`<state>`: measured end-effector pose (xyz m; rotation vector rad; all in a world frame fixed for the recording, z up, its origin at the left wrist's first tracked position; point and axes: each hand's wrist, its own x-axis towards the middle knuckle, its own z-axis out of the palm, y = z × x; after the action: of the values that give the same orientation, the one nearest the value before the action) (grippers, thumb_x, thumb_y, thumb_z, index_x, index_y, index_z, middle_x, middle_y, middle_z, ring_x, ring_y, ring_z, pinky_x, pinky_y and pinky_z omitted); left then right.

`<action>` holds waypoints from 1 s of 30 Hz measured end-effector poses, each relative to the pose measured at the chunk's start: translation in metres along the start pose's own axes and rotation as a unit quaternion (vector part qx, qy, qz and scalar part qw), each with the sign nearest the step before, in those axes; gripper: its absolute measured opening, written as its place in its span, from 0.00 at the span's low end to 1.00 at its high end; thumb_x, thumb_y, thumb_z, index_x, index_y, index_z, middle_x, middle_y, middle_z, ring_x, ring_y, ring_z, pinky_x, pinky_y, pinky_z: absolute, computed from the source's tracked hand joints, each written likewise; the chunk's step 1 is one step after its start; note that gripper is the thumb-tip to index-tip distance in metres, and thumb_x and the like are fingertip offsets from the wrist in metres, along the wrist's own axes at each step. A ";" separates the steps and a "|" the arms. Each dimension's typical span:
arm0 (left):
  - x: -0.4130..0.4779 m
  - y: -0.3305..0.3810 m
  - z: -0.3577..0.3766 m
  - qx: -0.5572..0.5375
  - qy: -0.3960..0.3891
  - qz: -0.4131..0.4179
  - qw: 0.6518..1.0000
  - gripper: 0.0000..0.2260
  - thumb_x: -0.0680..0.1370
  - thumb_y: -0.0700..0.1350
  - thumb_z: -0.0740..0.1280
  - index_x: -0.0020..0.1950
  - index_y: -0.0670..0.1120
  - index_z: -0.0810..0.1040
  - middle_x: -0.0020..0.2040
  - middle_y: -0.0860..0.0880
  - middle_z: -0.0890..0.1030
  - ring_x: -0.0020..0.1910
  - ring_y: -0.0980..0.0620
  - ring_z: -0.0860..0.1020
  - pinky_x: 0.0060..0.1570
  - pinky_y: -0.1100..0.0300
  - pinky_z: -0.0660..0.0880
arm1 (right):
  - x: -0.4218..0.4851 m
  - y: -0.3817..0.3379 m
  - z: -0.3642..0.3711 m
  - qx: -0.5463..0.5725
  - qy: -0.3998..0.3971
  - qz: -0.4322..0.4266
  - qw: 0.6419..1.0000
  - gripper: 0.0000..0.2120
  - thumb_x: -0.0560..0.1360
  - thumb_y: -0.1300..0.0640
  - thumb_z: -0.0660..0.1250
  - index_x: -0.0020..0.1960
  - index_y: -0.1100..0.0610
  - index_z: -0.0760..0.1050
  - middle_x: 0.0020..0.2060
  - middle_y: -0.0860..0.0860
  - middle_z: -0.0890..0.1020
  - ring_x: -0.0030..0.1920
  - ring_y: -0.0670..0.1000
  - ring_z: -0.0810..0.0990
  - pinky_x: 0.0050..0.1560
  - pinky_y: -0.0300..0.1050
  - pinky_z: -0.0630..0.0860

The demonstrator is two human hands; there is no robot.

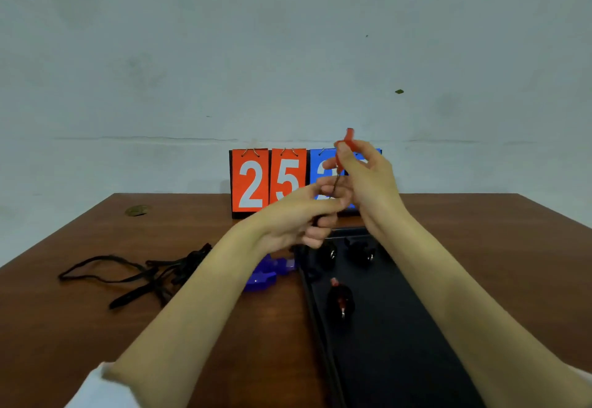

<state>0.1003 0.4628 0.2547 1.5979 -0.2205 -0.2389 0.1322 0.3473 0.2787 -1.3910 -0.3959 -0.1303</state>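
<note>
Near the left edge of the table [80,327], a black cord [128,274] lay in loose loops. Behind it, toward the far left corner, a dull brassy spot [137,210] showed on the wood. Blue pieces [262,274] sat mid-table, just left of the tray and partly hidden by the left forearm. A white sleeve [96,388] showed at the near edge.

A scoreboard [253,180] stood upright at the far edge, its orange cards reading 25. Its blue cards were mostly hidden behind the hands.

The left hand [298,215] was raised off the table in front of the scoreboard, with curled fingers pinching the lower end of the tool's thin shaft. A dark bit showed under those fingers, too blurred to tell what it was.

The tool [348,138] was held in the air above the tray's far end, roughly upright, with the red handle on top and the metal shaft pointing down.

The right hand [368,180] was just right of the left hand and a little higher. Its thumb and fingertips were closed on the red handle, and the other fingers were loosely bent.

A black tray [384,327] ran from mid-table to the near edge, right of centre. Two black knobs [330,254] [362,252] stood side by side at its far end. A third knob [340,300], with a red part, lay nearer, apart from the pair.
</note>
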 end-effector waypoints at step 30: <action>-0.014 -0.035 0.009 -0.249 0.051 -0.026 0.967 0.10 0.79 0.45 0.61 0.53 0.42 0.77 0.47 0.43 0.81 0.46 0.48 0.81 0.46 0.54 0.79 | -0.037 0.023 -0.016 -0.157 -0.063 0.050 0.984 0.12 0.74 0.47 0.68 0.52 0.53 0.80 0.43 0.46 0.83 0.41 0.41 0.81 0.34 0.29 0.75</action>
<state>0.0836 0.4593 0.2195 1.1127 -0.0317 -0.2304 0.1083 0.3311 0.2429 -1.7328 -0.4220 -0.0226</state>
